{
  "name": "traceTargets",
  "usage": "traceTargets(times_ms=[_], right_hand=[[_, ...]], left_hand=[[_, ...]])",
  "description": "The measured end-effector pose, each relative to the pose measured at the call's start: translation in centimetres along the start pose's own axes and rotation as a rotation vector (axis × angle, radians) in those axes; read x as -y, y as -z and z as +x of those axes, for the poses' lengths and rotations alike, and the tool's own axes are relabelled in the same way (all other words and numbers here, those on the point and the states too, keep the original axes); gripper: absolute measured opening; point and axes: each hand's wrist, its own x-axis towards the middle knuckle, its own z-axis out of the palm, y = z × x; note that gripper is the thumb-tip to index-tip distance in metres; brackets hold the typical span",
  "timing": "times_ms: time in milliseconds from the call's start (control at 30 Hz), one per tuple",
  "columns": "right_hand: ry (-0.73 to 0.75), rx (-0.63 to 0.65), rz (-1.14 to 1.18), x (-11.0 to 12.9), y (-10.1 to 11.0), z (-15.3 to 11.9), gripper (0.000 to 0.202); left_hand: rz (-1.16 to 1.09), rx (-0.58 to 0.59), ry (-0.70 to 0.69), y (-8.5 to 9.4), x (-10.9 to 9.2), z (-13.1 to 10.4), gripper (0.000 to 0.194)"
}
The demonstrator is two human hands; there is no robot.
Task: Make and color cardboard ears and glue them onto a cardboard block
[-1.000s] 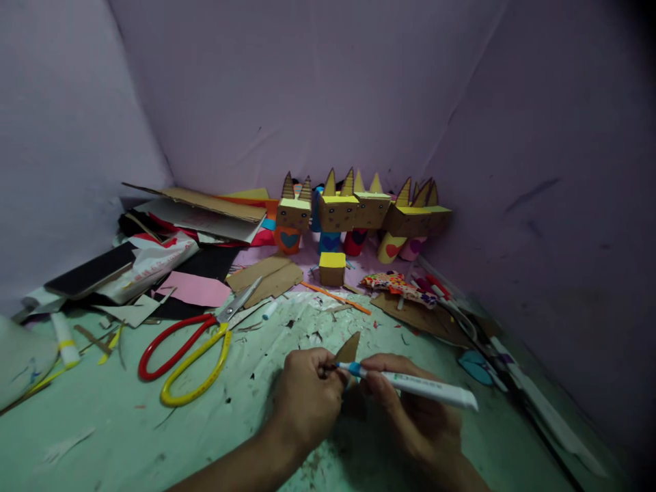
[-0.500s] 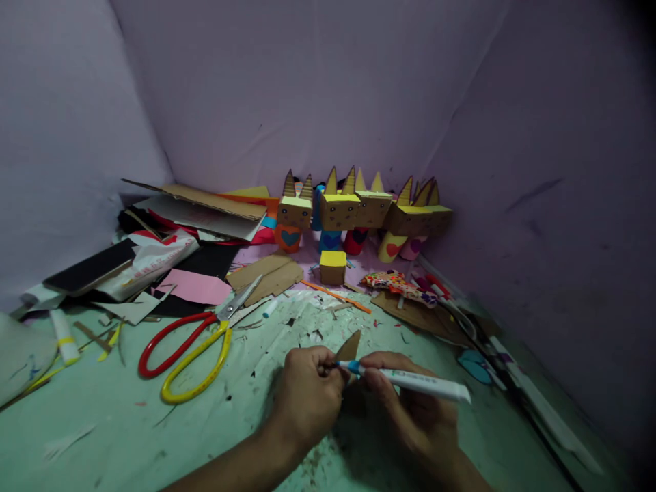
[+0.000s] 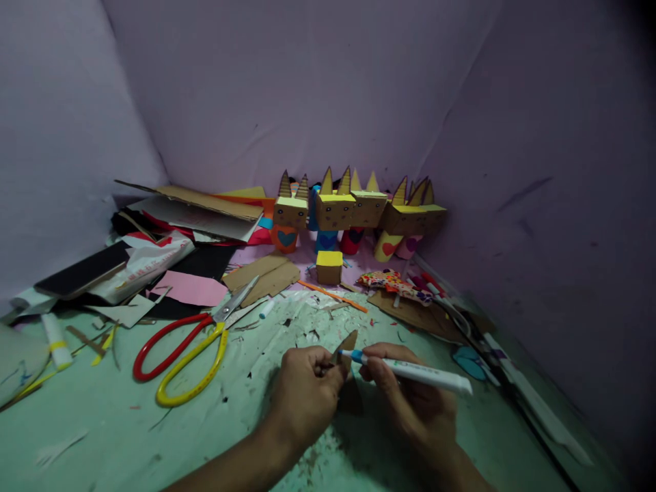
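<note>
Between the thumb and fingers of my left hand (image 3: 309,388) is a small pointed piece of brown cardboard (image 3: 350,340), its tip sticking up past the fingers. My right hand (image 3: 413,393) grips a white marker pen (image 3: 425,374) with a blue front end, held nearly level. The pen's tip meets or almost meets the cardboard edge beside my left thumb. Fingers hide the lower part of the cardboard. Just beyond my hands sits a small cardboard box with a yellow top (image 3: 329,267).
Left of my hands lie scissors (image 3: 215,328) with red and yellow handles. Cardboard figures (image 3: 335,208) with pointed ears line the back wall. Pink paper (image 3: 189,288), a black phone-like slab (image 3: 82,268) and scraps lie left; a patterned piece (image 3: 392,283) and cardboard lie right.
The pen tip has shifted slightly up along the cardboard edge, and the cardboard has tilted a little in my left hand. The whole view has drifted slightly.
</note>
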Motion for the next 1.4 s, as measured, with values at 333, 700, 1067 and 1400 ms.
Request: traceTargets(times_ms=[333,700,1067,1400], right_hand=[[0.011,0.004,-0.024,-0.1,0.1,0.1,0.009],[-0.015,0.127,0.019,-0.2,-0.1,-0.3,0.008],[-0.037,0.021,-0.003,0.0,0.0,0.1,0.01],[-0.036,-0.058,-0.065,-0.3,0.4,0.7,0.009]], left_hand=[[0.017,-0.002,-0.017,0.0,0.0,0.1,0.023],[0.064,-0.027,0.026,0.0,-0.5,0.0,0.021],[0.017,-0.004,0.024,0.0,-0.3,0.0,0.022],[0.076,-0.017,-0.012,0.1,0.3,0.3,0.02]])
